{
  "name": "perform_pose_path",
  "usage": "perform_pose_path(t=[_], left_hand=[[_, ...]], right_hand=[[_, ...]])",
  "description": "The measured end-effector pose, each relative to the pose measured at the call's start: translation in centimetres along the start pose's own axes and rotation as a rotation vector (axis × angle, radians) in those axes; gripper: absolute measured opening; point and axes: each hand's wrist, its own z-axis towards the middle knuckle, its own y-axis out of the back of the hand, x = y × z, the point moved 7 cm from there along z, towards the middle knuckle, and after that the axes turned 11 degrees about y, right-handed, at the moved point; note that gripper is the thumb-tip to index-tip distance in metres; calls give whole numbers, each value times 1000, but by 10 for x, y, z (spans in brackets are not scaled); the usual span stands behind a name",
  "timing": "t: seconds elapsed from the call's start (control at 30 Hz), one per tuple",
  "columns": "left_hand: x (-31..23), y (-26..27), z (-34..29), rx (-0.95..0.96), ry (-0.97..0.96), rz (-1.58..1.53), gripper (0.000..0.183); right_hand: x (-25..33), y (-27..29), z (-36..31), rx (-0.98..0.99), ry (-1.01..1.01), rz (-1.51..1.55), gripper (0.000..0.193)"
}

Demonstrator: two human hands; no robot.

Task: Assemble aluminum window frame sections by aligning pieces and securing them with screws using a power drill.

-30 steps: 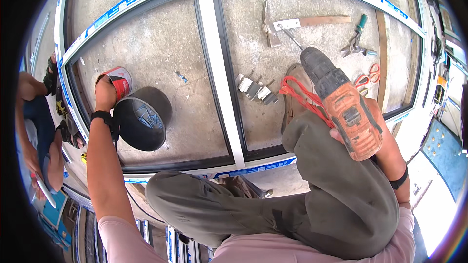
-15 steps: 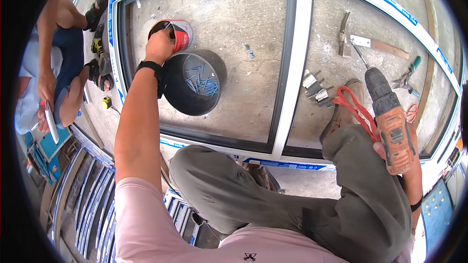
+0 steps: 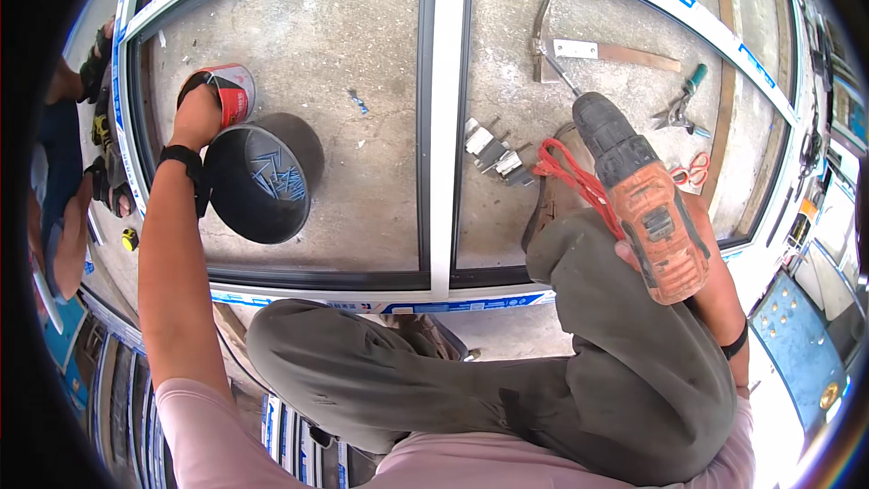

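Note:
My left hand [image 3: 197,118] reaches into the mouth of a red and grey can [image 3: 237,93] lying tilted on the concrete; its fingers are hidden inside. Close by stands a black bucket [image 3: 306,149] with blue-grey screws [image 3: 279,179] at its bottom. On the right, my right hand [image 3: 626,255] grips an orange and black cordless drill [image 3: 656,231], which hides most of the hand. The drill's long bit points up and away, its tip near a hammer [image 3: 540,43]. A loop of red cord [image 3: 579,179] hangs beside the drill.
A white window frame [image 3: 446,127] with a middle bar lies around these things. Inside it are metal brackets [image 3: 496,152], pliers [image 3: 679,107] with green grips and red-handled scissors [image 3: 692,169]. At far left, another person's legs [image 3: 65,217] show near a yellow tape measure [image 3: 129,239].
The whole view has swung right, so everything sits further left in the picture. My left hand stays in the can, and my right hand still holds the drill.

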Motion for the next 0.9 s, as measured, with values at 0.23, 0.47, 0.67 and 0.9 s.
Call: perform_pose_path(t=[0.23, 0.47, 0.67, 0.9], left_hand=[[-4, 0, -9, -15, 18, 1, 27], [10, 15, -16, -180, -3, -156, 22], [8, 82, -57, -36, 28, -652, 25], [-172, 111, -131, 576, 23, -1596, 29]], right_hand=[[-5, -1, -1, -5, 59, 14, 56], [0, 3, 5, -27, 74, 90, 59], [12, 0, 19, -45, 147, 176, 69], [29, 3, 25, -54, 78, 195, 71]])
